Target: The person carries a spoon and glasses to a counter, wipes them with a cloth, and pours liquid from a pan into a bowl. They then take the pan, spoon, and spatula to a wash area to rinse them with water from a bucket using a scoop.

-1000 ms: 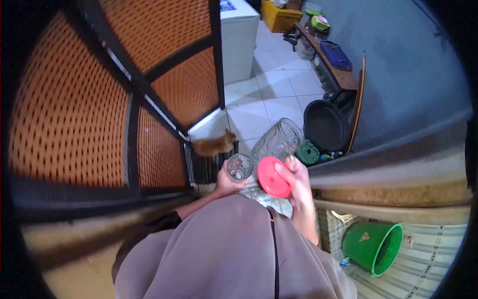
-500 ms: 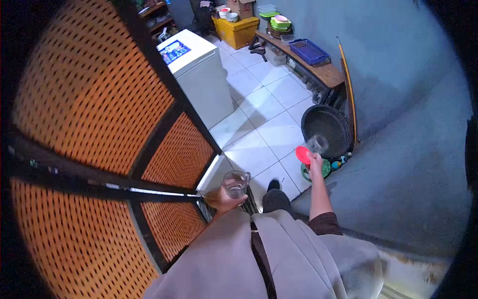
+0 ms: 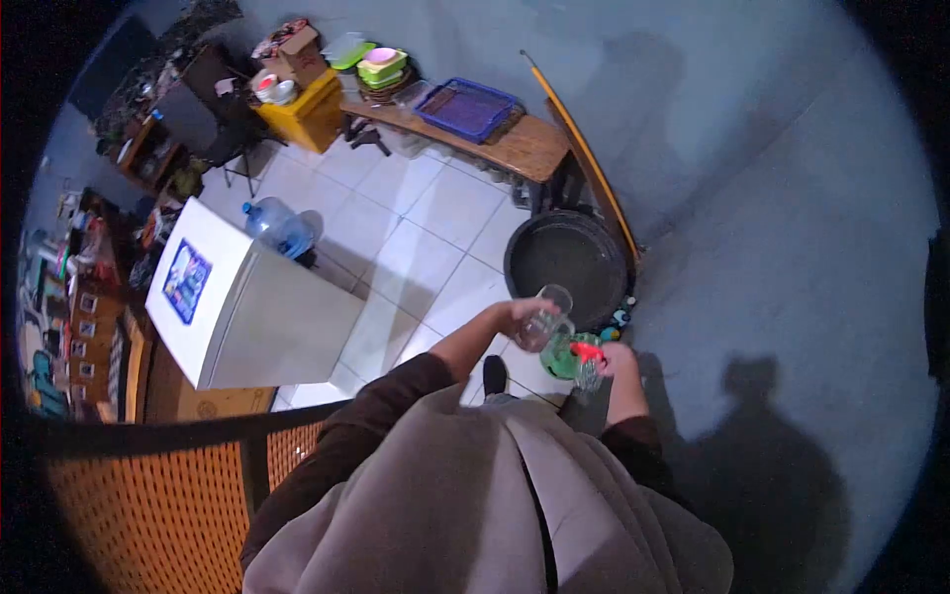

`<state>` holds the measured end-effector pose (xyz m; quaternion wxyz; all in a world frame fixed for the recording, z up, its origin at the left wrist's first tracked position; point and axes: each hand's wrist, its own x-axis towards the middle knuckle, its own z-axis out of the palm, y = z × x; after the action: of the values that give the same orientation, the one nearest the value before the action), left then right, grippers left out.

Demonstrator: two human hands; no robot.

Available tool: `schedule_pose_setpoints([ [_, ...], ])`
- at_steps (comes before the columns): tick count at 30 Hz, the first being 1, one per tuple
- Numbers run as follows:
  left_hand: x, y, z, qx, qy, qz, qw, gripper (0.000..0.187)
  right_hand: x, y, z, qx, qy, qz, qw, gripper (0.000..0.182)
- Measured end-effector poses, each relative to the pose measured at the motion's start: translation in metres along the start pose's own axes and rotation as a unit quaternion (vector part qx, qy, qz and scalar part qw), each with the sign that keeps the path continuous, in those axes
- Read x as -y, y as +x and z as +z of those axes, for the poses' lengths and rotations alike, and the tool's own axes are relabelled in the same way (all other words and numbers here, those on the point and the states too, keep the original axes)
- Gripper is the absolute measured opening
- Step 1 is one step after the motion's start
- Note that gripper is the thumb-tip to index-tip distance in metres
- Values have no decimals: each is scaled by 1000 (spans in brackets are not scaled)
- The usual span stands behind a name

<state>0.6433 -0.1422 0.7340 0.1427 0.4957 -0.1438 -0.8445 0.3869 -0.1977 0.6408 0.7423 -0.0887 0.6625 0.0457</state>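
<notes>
— White floor tiles [image 3: 426, 247] are spreading under everything, glossy and square, with a dull grey plastered wall [image 3: 752, 198] curving round on the right. How far along is the carrying looking to you?

— Both things are already up off any surface and in the person's grasp, so I'd judge the picking-up part done; nothing is showing them set down anywhere yet. The left hand [image 3: 522, 315] is curling closed around a clear glass tumbler [image 3: 546, 317], held out in front above the floor, tilted a little.

— And the other side?

— The right hand [image 3: 616, 360] is gripping closed on a clear ribbed glass jar [image 3: 588, 374] and a round red plastic lid [image 3: 588, 349]; whether the lid is seated on the jar or only pinched beside it, I cannot tell. Just behind them a green round thing [image 3: 562, 356] is lying on the floor.

— What's sitting nearby?

— A big black round pan [image 3: 566, 259], matte and shallow, is leaning near the wall, with a long wooden stick [image 3: 584, 148] slanting beside it. A wooden bench [image 3: 515, 147] is bearing a blue plastic crate [image 3: 467, 107] and stacked green dishes [image 3: 381, 67]. A white boxy chest freezer [image 3: 237, 302] is standing left, a blue water bottle [image 3: 280, 226] just behind it, and an orange perforated screen [image 3: 139, 505] is filling the lower left
</notes>
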Motion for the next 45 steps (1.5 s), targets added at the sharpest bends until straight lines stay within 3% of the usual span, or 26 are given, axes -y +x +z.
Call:
schedule_pose_setpoints([
  [3,-43,13,-6,88,-88,26,992,45,52,-10,8,-38,21,87,995,18],
  [6,-52,13,-39,110,-79,-2,991,45,63,-17,27,-47,-56,50,996,18],
  [8,-53,-11,-63,162,-79,75,981,42,66,-21,51,-15,-97,27,995,19],
  [9,-55,-35,-74,134,-105,129,977,42,72,-23,67,-9,-83,-45,996,16],
  [10,-50,-26,-106,178,-137,117,967,46,76,-26,88,2,-73,-115,991,13],
  [12,-47,-55,-137,81,-165,273,944,49,85,-32,124,38,-55,-245,967,8],
  [14,-50,-98,-171,56,-200,309,928,51,99,-45,169,81,-20,-366,927,8],
  [18,-64,-172,-249,48,-264,402,875,56,144,-94,320,99,-26,-443,891,14],
  [20,-72,-213,-273,58,-280,426,858,62,165,-102,389,178,-7,-489,854,14],
  [22,-84,-250,-301,-39,-215,487,846,64,194,-103,459,255,6,-482,838,12],
  [23,-87,-263,-321,-45,-189,501,843,66,205,-116,499,254,12,-471,845,15],
  [28,-116,-298,-379,-153,-223,578,770,61,251,-112,653,328,20,-428,842,22],
  [30,-132,-306,-407,-201,-289,603,715,47,264,-104,694,369,-6,-383,847,23],
  [32,-150,-317,-436,-226,-302,619,689,45,277,-106,735,392,-12,-339,855,25],
  [34,-163,-326,-466,-312,-307,650,621,48,294,-100,770,405,-17,-292,866,27],
  [35,-170,-327,-486,-316,-309,648,620,48,305,-96,788,434,-36,-280,855,28],
  [37,-186,-328,-529,-506,-198,611,575,48,335,-64,826,490,-26,-284,824,28],
  [38,-200,-338,-545,-511,-195,613,570,48,349,-54,847,496,-29,-283,820,28],
  [40,-229,-362,-572,-557,-156,653,489,46,382,-40,889,450,21,-247,858,26],
  [42,-252,-376,-609,-593,-141,627,485,47,410,-46,938,457,44,-206,864,20],
  [44,-270,-387,-651,-697,-19,581,419,52,429,-39,983,474,45,-301,827,14],
  [45,-276,-397,-668,-733,26,550,400,65,437,-34,1005,478,47,-293,826,14],
])
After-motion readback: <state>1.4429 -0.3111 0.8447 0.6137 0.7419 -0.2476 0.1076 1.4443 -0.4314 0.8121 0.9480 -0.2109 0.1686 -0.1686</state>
